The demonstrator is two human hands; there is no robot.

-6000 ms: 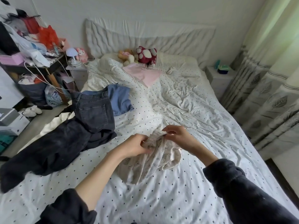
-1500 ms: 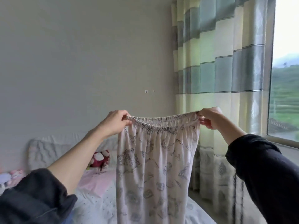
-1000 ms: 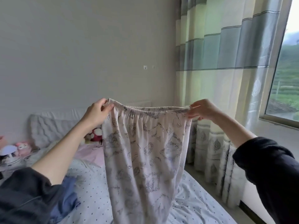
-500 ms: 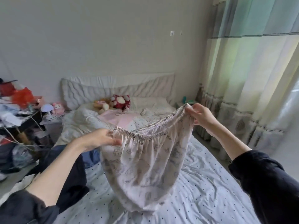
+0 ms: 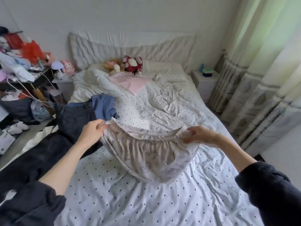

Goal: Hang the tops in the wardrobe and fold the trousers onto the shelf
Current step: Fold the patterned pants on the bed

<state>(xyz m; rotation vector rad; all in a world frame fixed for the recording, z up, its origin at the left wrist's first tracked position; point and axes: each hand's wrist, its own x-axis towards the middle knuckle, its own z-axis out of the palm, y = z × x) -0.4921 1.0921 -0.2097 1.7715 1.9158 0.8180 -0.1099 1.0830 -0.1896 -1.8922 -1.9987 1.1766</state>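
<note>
- Bed (image 5: 146,201): the dotted sheet offers the flat surface for folding; the pyjama trousers' legs should be spread out straight on it before the first fold.
- Pyjama trousers (image 5: 146,154): held above the bed, lower part bunched on the sheet; leg ends hidden in that bunch.
- Left hand (image 5: 92,131) and right hand (image 5: 200,135): each pinches one end of the elastic waistband, which sags between them.
- Wardrobe and shelf: out of view.

The bed (image 5: 162,201) wears a white polka-dot sheet. On it lie dark jeans (image 5: 76,118) and a blue garment (image 5: 104,106) at the left edge, a pink cloth (image 5: 130,82) and 2 plush toys (image 5: 128,64) near the headboard, printed pyjama trousers (image 5: 151,159) slumped mid-bed.
</note>
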